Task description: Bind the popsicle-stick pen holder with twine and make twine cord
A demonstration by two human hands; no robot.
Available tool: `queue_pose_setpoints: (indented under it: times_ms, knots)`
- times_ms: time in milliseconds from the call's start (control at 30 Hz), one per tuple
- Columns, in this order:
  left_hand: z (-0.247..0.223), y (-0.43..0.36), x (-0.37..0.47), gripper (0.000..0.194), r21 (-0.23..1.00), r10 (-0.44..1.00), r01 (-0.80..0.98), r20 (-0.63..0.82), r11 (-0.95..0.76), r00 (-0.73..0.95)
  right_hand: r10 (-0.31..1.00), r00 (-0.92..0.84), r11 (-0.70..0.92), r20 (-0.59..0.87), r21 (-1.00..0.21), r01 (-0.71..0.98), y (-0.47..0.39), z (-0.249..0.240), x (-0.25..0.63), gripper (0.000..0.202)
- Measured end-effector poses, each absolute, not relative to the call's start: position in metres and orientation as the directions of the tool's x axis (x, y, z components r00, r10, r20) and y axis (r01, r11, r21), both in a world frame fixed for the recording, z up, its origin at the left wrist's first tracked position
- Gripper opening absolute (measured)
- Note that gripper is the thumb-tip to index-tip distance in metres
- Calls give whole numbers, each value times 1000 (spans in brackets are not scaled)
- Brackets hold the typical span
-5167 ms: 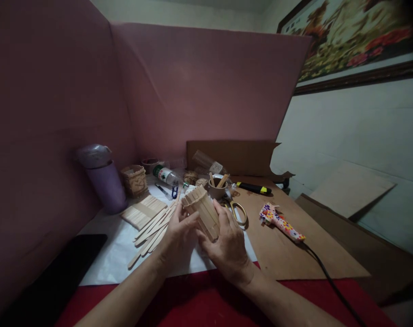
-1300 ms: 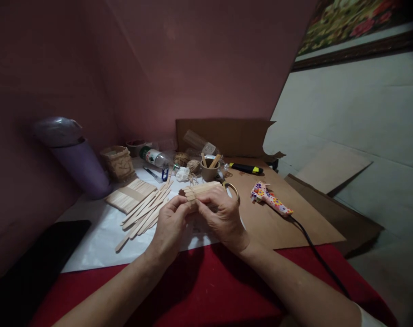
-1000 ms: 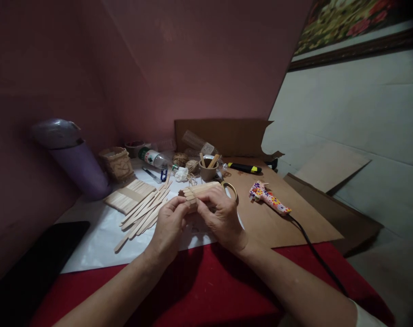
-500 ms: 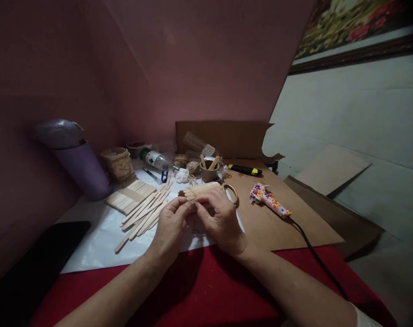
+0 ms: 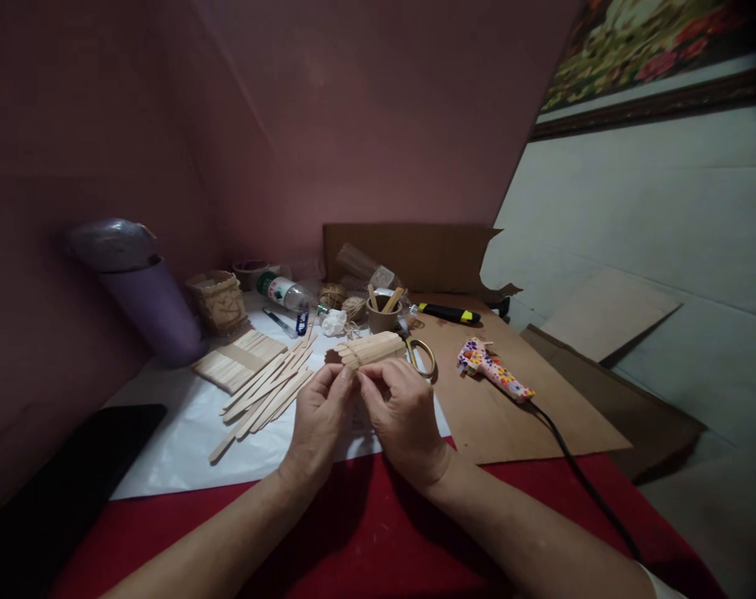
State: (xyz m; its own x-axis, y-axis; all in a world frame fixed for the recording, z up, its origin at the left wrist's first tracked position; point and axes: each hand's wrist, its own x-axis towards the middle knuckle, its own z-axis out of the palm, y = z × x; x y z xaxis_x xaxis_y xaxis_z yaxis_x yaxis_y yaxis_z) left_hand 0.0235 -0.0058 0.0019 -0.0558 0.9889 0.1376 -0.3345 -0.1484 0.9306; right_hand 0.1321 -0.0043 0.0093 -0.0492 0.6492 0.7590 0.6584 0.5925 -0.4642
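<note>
A cylinder covered in wooden craft sticks (image 5: 378, 345) lies on its side in front of me, its dark hollow end toward the left. Twine (image 5: 355, 356) runs round it near that end and down to my fingertips. My left hand (image 5: 318, 416) is closed in a pinch at the twine, against the near side of the cylinder. Close beside it, my right hand (image 5: 408, 416) pinches there too, its curled fingers resting along the cylinder. The fingertips partly hide the twine's ends. Gold-handled scissors (image 5: 423, 358) lie just right of the cylinder.
Loose craft sticks (image 5: 271, 395) and a banded stick bundle (image 5: 239, 359) lie left on white paper. Behind are a plastic bottle (image 5: 284, 291), twine balls (image 5: 332, 295) and a cup (image 5: 383, 314). A utility knife (image 5: 449, 314) and corded glue gun (image 5: 493, 368) rest on cardboard (image 5: 540, 424) at right.
My right hand has shifted slightly down, showing more of the cylinder and scissors. Both hands stay pinched together at the twine, and the cylinder has turned a little.
</note>
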Motion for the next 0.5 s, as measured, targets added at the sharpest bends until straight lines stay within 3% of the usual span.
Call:
queue_pose_setpoints:
  times_ms: [200,500]
  knots:
    - [1,-8,24,21,954,966,-189,205,-233,-156,649,-37,593,760,-476,649,-6,11,130,11]
    - [5,-15,27,17,953,941,-71,276,-294,-193,744,56,508,666,-618,600,-10,11,123,10]
